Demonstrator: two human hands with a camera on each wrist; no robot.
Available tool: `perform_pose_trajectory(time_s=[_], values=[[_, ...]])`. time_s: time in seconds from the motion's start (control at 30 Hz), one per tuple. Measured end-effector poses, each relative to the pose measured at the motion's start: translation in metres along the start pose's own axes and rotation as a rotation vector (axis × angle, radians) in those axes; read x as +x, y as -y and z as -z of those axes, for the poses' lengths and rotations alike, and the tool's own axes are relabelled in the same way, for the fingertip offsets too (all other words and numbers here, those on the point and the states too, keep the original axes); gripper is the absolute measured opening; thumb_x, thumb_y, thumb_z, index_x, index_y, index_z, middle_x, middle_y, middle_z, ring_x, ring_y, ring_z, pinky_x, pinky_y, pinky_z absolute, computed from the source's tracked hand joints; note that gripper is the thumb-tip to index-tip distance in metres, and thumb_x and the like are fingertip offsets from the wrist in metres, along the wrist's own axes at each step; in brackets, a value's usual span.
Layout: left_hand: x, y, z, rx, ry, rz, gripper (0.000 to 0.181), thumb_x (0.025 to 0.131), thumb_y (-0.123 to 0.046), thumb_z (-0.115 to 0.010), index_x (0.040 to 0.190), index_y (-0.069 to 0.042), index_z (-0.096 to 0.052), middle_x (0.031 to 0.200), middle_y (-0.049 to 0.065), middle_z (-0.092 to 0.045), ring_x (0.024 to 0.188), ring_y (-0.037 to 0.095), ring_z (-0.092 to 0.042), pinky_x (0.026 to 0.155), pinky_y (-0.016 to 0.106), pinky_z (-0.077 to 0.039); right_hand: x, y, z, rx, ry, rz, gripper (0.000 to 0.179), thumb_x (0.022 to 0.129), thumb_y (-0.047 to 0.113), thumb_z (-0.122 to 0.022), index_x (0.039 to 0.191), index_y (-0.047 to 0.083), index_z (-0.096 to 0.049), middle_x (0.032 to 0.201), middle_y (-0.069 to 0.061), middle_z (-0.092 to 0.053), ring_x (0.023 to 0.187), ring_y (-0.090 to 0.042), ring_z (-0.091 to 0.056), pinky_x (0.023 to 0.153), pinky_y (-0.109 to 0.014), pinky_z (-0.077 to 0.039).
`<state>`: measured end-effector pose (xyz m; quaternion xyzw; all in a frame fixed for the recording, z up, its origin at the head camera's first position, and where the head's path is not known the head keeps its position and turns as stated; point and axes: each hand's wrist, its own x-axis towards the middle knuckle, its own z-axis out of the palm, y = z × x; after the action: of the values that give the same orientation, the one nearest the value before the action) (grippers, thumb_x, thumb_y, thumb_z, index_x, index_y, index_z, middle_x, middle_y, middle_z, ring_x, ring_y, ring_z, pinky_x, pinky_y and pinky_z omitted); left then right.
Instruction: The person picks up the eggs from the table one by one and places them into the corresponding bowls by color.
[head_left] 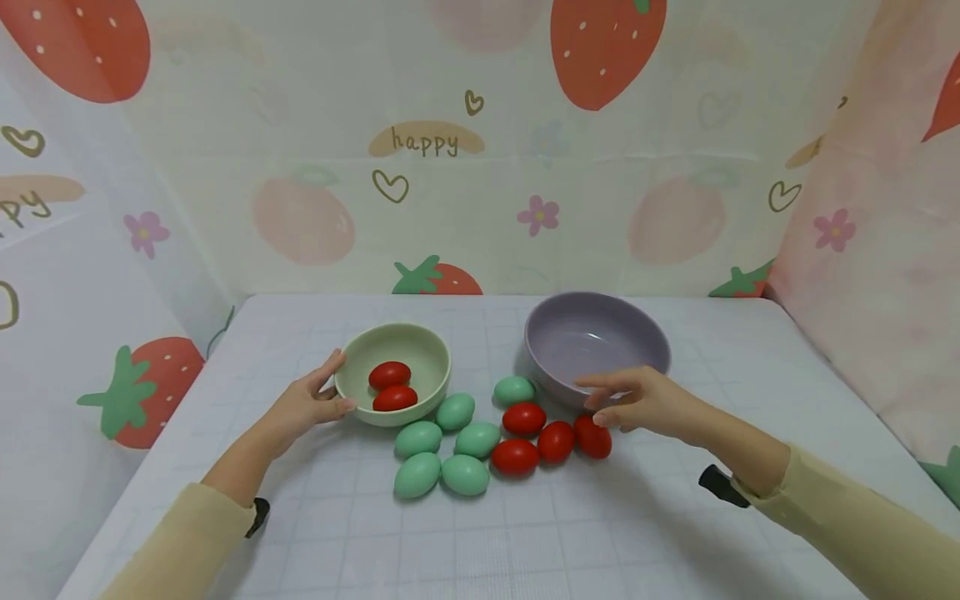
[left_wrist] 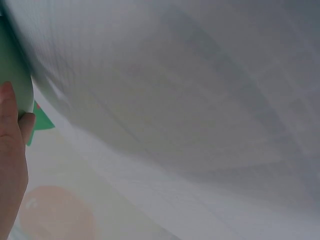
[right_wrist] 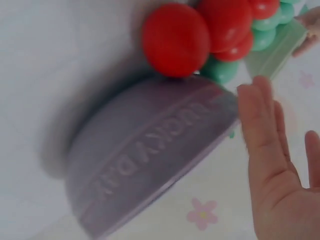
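In the head view, my left hand (head_left: 303,406) holds the left side of a pale green bowl (head_left: 433,358), fingers and thumb against its outer wall. Two red eggs (head_left: 390,375) lie inside that bowl. The left wrist view shows part of the bowl (left_wrist: 15,70) with fingertips on it. My right hand (head_left: 652,400), fingers extended and holding nothing, hovers at the front of a larger purple bowl (head_left: 600,329), above a red egg (head_left: 592,437). More red eggs (head_left: 515,457) and several green eggs (head_left: 465,475) lie on the table between and in front of the bowls.
A white gridded cloth covers the table (head_left: 525,550). Behind it hangs a curtain (head_left: 465,217) printed with strawberries, hearts and flowers. Raised letters reading "LUCKY DAY" mark the purple bowl's outside in the right wrist view.
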<state>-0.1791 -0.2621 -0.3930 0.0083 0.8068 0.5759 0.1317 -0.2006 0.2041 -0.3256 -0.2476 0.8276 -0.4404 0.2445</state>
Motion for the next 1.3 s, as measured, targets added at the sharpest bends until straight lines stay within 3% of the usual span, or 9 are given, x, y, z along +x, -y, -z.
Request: perform_pose_trajectory(time_s=[0.1,0.33,0.57,0.73,0.87,1.07,1.3], values=[[0.0,0.0,0.001,0.008,-0.005,0.003,0.085,0.093,-0.007,-0.065,0.156,-0.008,-0.008,0.162,0.01,0.006,0.143,0.042,-0.017,0.098,0.036,-0.045,-0.006,-0.007,0.002,0.003,0.015,-0.005,0.059,0.09,0.016,-0.071,0.142,0.003,-0.048,0.119,-0.023,-0.06,0.099,-0.026,-0.066,0.08,-0.046,-0.055],[0.0,0.001,0.001,0.019,-0.011,0.016,0.085,0.093,-0.008,-0.065,0.155,-0.008,-0.008,0.162,0.01,0.006,0.143,0.042,-0.017,0.1,0.037,-0.043,-0.015,-0.023,0.004,-0.052,0.102,0.014,0.065,0.089,0.014,-0.071,0.146,0.003,-0.042,0.121,-0.023,-0.057,0.097,-0.03,-0.064,0.07,-0.035,-0.052],[-0.002,-0.002,0.002,0.003,0.007,0.0,0.085,0.094,-0.009,-0.065,0.155,-0.006,-0.006,0.161,0.01,0.009,0.143,0.043,-0.016,0.098,0.035,-0.045,-0.014,-0.039,-0.001,-0.062,0.126,0.041,0.064,0.088,0.012,-0.072,0.144,-0.002,-0.043,0.132,-0.029,-0.051,0.112,-0.044,-0.057,0.084,-0.045,-0.055],[-0.002,-0.002,0.001,0.008,0.007,0.0,0.085,0.094,-0.009,-0.065,0.155,-0.006,-0.006,0.161,0.01,0.009,0.143,0.043,-0.016,0.099,0.037,-0.044,-0.012,-0.049,-0.006,-0.077,0.095,0.1,0.063,0.087,0.012,-0.073,0.141,-0.005,-0.046,0.14,-0.03,-0.045,0.118,-0.045,-0.054,0.095,-0.049,-0.048],[-0.003,-0.003,0.0,0.012,0.003,0.005,0.085,0.093,-0.009,-0.065,0.155,-0.006,-0.006,0.162,0.01,0.008,0.143,0.043,-0.016,0.101,0.04,-0.042,-0.01,-0.056,-0.009,-0.116,0.045,0.127,0.059,0.085,0.01,-0.074,0.137,-0.006,-0.05,0.137,-0.028,-0.05,0.11,-0.041,-0.06,0.089,-0.042,-0.053],[-0.002,-0.001,0.001,0.01,-0.006,0.01,0.085,0.093,-0.008,-0.065,0.155,-0.007,-0.007,0.162,0.009,0.008,0.143,0.042,-0.015,0.101,0.041,-0.041,-0.005,-0.064,-0.018,-0.252,-0.037,0.266,0.052,0.082,0.007,-0.076,0.128,-0.009,-0.057,0.126,-0.026,-0.059,0.099,-0.028,-0.065,0.084,-0.042,-0.055],[-0.003,-0.001,0.001,-0.002,-0.002,0.004,0.085,0.093,-0.007,-0.065,0.155,-0.006,-0.007,0.162,0.01,0.008,0.143,0.043,-0.015,0.101,0.04,-0.042,0.0,-0.065,-0.029,-0.383,-0.12,0.199,0.05,0.081,0.009,-0.077,0.128,0.0,-0.062,0.122,-0.015,-0.066,0.098,-0.023,-0.064,0.085,-0.038,-0.054]])
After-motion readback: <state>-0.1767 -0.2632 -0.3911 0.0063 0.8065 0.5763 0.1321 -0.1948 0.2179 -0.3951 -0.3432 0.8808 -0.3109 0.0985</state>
